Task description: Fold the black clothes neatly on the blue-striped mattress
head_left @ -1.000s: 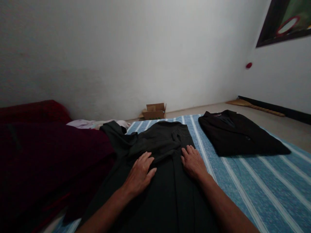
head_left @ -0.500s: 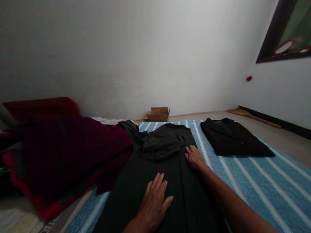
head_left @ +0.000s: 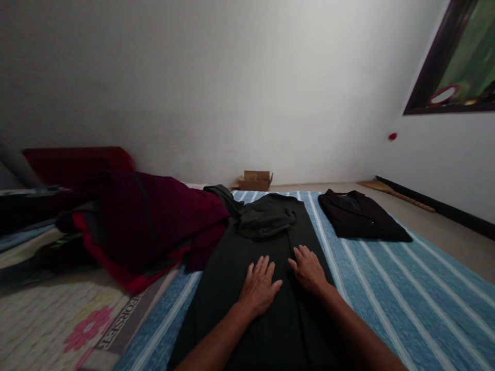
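A long black garment [head_left: 232, 268] lies stretched out lengthwise on a blue striped sheet [head_left: 406, 288], its top part bunched near the far end. My left hand [head_left: 260, 286] rests flat on its middle, fingers apart. My right hand [head_left: 308, 268] lies flat beside it, close to the garment's right edge, fingers spread. Neither hand holds anything.
A folded black jacket [head_left: 359, 221] lies on the sheet to the right. A heap of dark red clothes [head_left: 154, 221] sits left of the garment. A patterned mat [head_left: 58, 324] covers the near left. A small cardboard box [head_left: 256, 181] stands by the far wall.
Both hands slid back along the black garment toward me and now lie side by side. The view has shifted, showing more of the red heap and the mat at left.
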### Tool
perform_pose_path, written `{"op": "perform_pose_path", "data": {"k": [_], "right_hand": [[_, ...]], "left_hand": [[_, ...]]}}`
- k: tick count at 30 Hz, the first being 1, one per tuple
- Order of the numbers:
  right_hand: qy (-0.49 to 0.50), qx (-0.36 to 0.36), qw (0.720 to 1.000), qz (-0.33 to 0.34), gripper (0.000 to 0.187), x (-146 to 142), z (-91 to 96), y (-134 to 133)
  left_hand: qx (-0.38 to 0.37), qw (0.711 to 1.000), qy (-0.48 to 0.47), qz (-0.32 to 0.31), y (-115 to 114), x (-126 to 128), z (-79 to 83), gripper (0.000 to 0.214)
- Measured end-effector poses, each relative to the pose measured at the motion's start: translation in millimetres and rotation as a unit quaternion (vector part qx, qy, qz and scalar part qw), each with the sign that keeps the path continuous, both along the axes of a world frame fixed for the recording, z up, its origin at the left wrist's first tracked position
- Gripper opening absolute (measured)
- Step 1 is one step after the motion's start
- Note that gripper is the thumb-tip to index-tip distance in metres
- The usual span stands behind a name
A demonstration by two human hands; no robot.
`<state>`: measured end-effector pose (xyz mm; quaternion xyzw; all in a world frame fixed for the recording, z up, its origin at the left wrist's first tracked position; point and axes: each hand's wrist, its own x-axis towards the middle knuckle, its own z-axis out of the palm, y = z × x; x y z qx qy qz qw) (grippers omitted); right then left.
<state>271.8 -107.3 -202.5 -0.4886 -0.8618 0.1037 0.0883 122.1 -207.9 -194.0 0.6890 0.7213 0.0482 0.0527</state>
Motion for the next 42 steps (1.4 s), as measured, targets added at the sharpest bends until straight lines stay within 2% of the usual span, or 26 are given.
{"op": "perform_pose_path", "data": {"k": [6,12,23,42], "right_hand": [[-0.01,-0.01,1.0,0.0,0.058,10,-5.1,-29],[-0.025,-0.008,1.0,-0.005,0.059,11,-4.4,-44],[-0.022,0.018,1.0,-0.01,0.057,10,-4.3,-46],[-0.02,0.02,0.999,-0.019,0.057,9,-6.6,-45]], "left_hand": [[0.024,1.0,0.005,0.0,1,-2,-10.6,0.059],[0.035,0.999,0.017,0.017,-1,-1,-11.1,0.06],[0.032,0.999,0.016,0.016,-1,0,-9.8,0.061],[0.032,0.999,0.019,0.016,1,0,-14.1,0.061]]}}
